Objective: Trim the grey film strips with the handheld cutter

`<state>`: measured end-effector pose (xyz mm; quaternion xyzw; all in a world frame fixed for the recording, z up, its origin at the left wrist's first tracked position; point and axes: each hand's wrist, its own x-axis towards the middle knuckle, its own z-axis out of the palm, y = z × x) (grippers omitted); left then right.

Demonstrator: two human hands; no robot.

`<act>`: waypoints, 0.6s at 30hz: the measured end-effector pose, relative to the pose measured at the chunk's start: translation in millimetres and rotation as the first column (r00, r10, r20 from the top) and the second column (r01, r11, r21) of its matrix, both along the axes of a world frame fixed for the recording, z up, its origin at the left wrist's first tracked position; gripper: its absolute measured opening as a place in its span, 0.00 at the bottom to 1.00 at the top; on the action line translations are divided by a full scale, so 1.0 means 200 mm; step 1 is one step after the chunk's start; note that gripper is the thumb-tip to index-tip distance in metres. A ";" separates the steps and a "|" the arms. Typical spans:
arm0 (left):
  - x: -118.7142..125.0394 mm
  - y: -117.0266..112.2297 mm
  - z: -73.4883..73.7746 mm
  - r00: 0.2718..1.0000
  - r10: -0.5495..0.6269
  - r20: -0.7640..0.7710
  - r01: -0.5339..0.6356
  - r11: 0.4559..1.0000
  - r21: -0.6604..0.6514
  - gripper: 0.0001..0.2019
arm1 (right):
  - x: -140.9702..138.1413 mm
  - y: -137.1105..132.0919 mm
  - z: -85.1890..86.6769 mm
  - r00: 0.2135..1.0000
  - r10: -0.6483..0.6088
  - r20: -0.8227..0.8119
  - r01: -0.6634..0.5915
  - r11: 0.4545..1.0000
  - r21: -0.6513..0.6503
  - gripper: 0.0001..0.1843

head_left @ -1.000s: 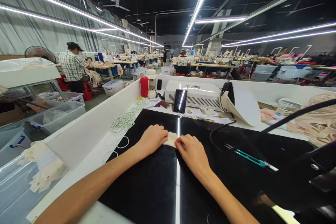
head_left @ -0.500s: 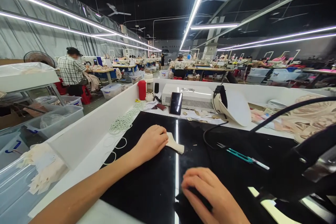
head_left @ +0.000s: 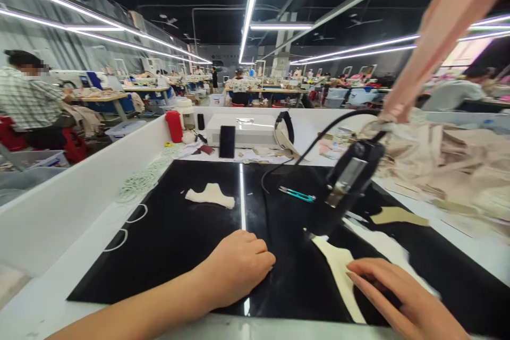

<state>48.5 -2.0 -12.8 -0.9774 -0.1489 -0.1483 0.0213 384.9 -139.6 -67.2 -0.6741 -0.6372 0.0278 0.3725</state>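
Note:
My left hand (head_left: 239, 268) is closed over the black mat (head_left: 159, 255), its fingers curled under; what they hold, if anything, is hidden. At the lower right, my right hand (head_left: 402, 292) pinches the right edge of a long cream fabric piece (head_left: 340, 271) with thumb and fingertips. The far end of that piece lies by the tip of a black hand-held machine (head_left: 346, 186) with a metal plate, blurred and hung from a pink cloth strip (head_left: 434, 37). A smaller cream fabric piece (head_left: 211, 195) rests alone farther up the mat.
Teal thread snips (head_left: 297, 194) lie left of the machine, near a black cable (head_left: 265, 175). White fabric (head_left: 382, 244) and a tan piece (head_left: 398, 216) are to the right. Behind stand a phone (head_left: 227, 142) and a white box (head_left: 243, 126). Pale green cord (head_left: 139, 183) lies left.
My left hand has let go of the small cream piece and come back toward me. My right hand has moved right onto the long piece. The view has turned right.

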 end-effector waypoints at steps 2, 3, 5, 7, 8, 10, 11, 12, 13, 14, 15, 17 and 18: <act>0.04 -0.05 0.00 0.999 -0.042 -0.021 0.041 0.999 -0.028 0.08 | -0.04 -0.02 0.06 0.999 0.036 0.022 -0.034 0.995 -0.091 0.18; 0.05 -0.07 0.00 0.998 -0.064 -0.029 0.063 0.997 -0.039 0.08 | -0.07 -0.03 0.09 1.000 0.021 0.015 -0.019 0.993 -0.114 0.17; 0.09 -0.10 0.00 0.994 -0.107 -0.033 0.106 0.993 -0.048 0.07 | -0.14 -0.04 0.13 0.999 0.035 -0.008 -0.036 0.985 -0.168 0.15; 0.13 -0.12 -0.01 0.990 -0.137 -0.032 0.136 0.990 -0.035 0.05 | -0.19 -0.04 0.15 0.999 0.025 -0.043 -0.032 0.984 -0.173 0.12; 0.15 -0.13 -0.01 0.989 -0.145 -0.029 0.144 0.989 -0.026 0.04 | -0.22 -0.04 0.16 0.998 0.032 -0.060 -0.042 0.984 -0.174 0.11; 0.18 -0.15 -0.02 0.989 -0.144 -0.030 0.144 0.990 -0.012 0.04 | -0.25 -0.04 0.16 0.994 0.058 -0.087 -0.073 0.981 -0.180 0.10; 0.20 -0.15 -0.02 0.989 -0.144 -0.036 0.144 0.990 -0.009 0.05 | -0.26 -0.04 0.17 0.993 0.068 -0.099 -0.085 0.979 -0.183 0.11; 0.21 -0.16 -0.03 0.988 -0.147 -0.046 0.146 0.989 -0.011 0.06 | -0.27 -0.03 0.17 0.991 0.072 -0.110 -0.091 0.978 -0.186 0.12; 0.23 -0.16 -0.03 0.987 -0.151 -0.059 0.150 0.989 -0.016 0.06 | -0.28 -0.03 0.17 0.990 0.071 -0.121 -0.093 0.978 -0.188 0.13; 0.24 -0.17 -0.03 0.985 -0.155 -0.073 0.154 0.988 -0.022 0.05 | -0.28 -0.03 0.16 0.989 0.070 -0.132 -0.095 0.977 -0.191 0.14; 0.24 -0.17 -0.03 0.984 -0.159 -0.086 0.158 0.987 -0.025 0.03 | -0.28 -0.03 0.16 0.987 0.067 -0.147 -0.095 0.976 -0.194 0.14; 0.26 -0.18 -0.02 0.980 -0.164 -0.114 0.162 0.987 -0.020 0.03 | -0.29 -0.03 0.17 0.982 0.049 -0.183 -0.085 0.976 -0.199 0.14; 0.27 -0.18 -0.01 0.978 -0.161 -0.130 0.161 0.987 -0.012 0.03 | -0.29 -0.02 0.17 0.979 0.034 -0.203 -0.076 0.977 -0.200 0.14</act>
